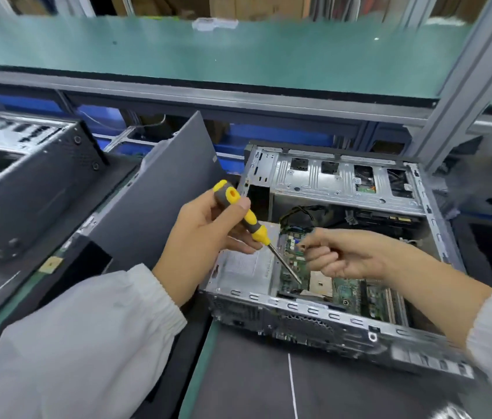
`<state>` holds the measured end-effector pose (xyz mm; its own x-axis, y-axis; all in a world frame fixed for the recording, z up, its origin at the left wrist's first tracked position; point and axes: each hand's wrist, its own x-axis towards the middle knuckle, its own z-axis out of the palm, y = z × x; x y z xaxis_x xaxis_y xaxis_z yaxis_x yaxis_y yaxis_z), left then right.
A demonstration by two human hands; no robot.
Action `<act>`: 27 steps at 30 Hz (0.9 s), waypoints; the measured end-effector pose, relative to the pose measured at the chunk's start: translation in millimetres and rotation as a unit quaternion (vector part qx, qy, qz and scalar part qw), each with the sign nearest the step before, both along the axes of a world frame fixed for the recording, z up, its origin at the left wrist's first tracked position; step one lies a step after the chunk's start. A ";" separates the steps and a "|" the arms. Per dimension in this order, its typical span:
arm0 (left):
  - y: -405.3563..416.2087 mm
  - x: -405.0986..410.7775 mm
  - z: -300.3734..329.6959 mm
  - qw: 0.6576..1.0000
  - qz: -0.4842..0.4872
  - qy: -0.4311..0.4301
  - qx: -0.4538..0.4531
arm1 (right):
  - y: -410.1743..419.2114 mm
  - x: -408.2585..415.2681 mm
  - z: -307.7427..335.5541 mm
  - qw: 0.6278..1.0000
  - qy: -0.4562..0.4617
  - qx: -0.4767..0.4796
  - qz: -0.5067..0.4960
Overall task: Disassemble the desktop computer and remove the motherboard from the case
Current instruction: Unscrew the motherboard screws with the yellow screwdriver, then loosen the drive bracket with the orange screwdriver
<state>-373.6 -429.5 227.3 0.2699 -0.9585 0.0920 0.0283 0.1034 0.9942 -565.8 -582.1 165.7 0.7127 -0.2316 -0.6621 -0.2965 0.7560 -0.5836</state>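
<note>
Motherboard sits low inside the open case, which lies on its side on the dark desk, just in front of the observer. Left hand grips a yellow-and-grey screwdriver by the handle, fingers curled round it; shaft slants down, tip over the board near the CPU socket. Right hand hovers over the board, fingers curled, thumb and forefinger pinched together; whether they hold anything, cannot tell. Silver drive cage spans the far side of the case. A grey side panel leans left of it. Another chassis stands far left. Green shelf runs overhead.
</note>
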 end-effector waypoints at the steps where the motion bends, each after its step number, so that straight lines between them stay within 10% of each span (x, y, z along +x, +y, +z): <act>1: 9.3 -2.2 0.8 1.000 0.001 0.019 0.018 | 6.4 -7.4 8.1 0.999 -0.036 0.041 -0.003; 8: 69.2 -15.7 -11.3 0.983 0.005 0.090 0.162 | 75.0 -20.6 42.0 0.994 -0.092 0.034 0.046; 12: 110.6 -3.4 -25.6 0.972 0.037 0.116 0.201 | 122.1 -1.8 53.0 0.984 -0.027 -0.135 0.111; 17: 163.1 23.6 -55.4 0.957 0.108 0.150 0.225 | 200.4 42.9 41.7 0.832 0.011 -0.471 0.294; 27: 286.3 116.3 -114.3 0.926 0.231 0.163 0.252 | 328.2 173.3 -22.9 0.606 0.079 -0.674 0.415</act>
<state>-257.3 -143.2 113.0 0.5969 -0.6327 -0.4934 0.4035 -0.2948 0.8662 -392.5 -253.9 142.8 0.9064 -0.2435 -0.3453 -0.3812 -0.8237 -0.4198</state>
